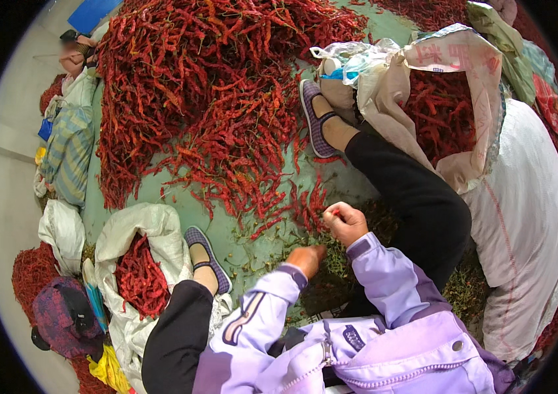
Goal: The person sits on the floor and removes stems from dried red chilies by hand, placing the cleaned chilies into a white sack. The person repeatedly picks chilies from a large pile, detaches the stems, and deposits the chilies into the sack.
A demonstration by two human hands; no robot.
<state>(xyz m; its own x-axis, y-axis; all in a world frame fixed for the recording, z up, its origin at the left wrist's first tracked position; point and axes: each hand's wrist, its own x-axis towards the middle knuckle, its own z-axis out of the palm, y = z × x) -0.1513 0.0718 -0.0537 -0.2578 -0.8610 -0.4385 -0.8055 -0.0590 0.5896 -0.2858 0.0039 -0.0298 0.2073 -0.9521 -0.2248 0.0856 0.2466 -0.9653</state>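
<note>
My right hand (346, 224) is closed above the green floor, and a bit of a red dried chili (336, 212) shows between its thumb and fingers. Lower and to the left, my left hand (306, 260) is curled with its back toward me, so whatever its fingers hold is hidden. Just beyond both hands lies a small group of loose red chilies (308, 205), at the near edge of a large chili heap (207, 79). Green stems (337, 262) are strewn under and around my hands, thickest between my legs.
An open white sack (161, 220) of chilies stands by my left foot. Another open sack (489, 111) with chilies is beyond my right leg, beside a full white sack (522, 217). A person (72, 56) sits at the far left, and a patterned cap (65, 315) is at the near left.
</note>
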